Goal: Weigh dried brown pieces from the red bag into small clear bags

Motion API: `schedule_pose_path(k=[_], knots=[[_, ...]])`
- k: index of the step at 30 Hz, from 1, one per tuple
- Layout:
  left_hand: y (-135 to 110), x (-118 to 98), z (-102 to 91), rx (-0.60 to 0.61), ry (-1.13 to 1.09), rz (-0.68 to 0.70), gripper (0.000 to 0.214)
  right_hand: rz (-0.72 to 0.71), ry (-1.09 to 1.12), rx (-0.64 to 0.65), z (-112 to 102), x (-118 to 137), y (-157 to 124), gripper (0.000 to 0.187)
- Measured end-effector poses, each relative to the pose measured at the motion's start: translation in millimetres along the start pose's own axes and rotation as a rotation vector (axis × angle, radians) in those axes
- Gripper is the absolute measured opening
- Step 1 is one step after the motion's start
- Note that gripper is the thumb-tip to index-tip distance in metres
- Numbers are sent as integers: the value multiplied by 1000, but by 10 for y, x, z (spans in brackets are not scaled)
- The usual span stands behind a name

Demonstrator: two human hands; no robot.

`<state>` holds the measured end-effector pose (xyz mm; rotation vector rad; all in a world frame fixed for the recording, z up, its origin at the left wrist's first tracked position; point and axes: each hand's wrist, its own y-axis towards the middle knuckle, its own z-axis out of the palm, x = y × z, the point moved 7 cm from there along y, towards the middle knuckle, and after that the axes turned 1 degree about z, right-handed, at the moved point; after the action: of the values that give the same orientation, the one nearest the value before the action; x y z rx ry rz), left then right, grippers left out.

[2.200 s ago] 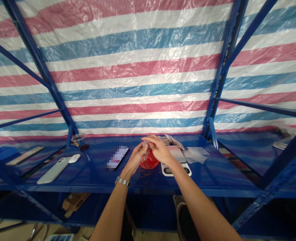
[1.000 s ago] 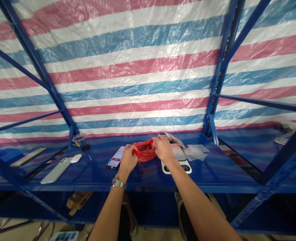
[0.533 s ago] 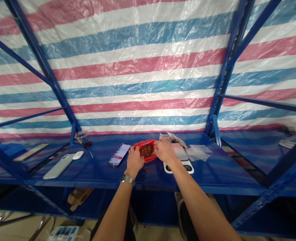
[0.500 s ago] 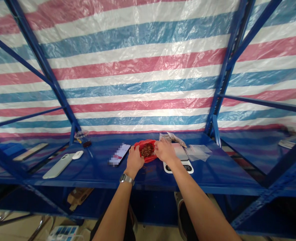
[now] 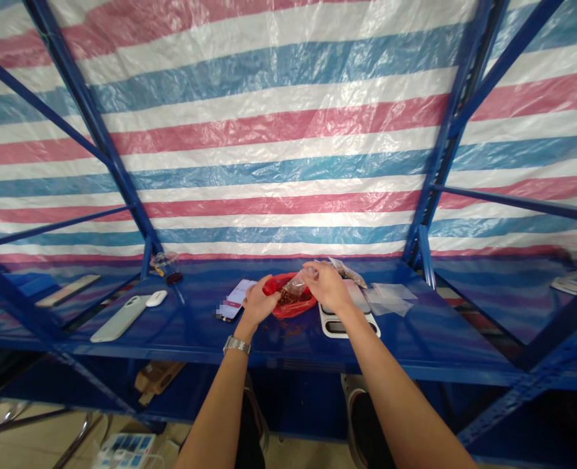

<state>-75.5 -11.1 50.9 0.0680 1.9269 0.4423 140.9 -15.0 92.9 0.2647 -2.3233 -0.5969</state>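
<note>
A red plastic bag lies spread on the blue shelf with small brown pieces inside; their kind is too small to tell. My left hand is closed on the bag's left edge. Between the fingers of my right hand is a clear plastic bag, tilted down into the red bag's mouth. How full the clear bag is I cannot tell. Right beside the red bag, under my right wrist, stands a white kitchen scale.
Behind the scale lies a filled clear bag; flat clear bags are at its right. A phone lies left of my left hand. Farther left are a pale phone, a white earbud case and a clear cup. Blue posts flank the shelf.
My right hand has left the red bag's right edge and now holds the clear bag over its contents. My left hand has shifted slightly left, still on the red bag.
</note>
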Motion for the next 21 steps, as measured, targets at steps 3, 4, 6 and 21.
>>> schedule_pose_path(k=[3,4,6,21], knots=[[-110,-302,-81,-167,360,178,55,-79,92,-18,-13,106,-3,28],[-163,-418,-12,-125,418,285,58,-103,116,-7,-11,151,-13,27],[-266,-549,191,49,445,429,61,-149,156,22,-2,241,-35,26],[-2,-26,42,-235,-56,-25,19,-69,-22,106,383,171,-49,20]])
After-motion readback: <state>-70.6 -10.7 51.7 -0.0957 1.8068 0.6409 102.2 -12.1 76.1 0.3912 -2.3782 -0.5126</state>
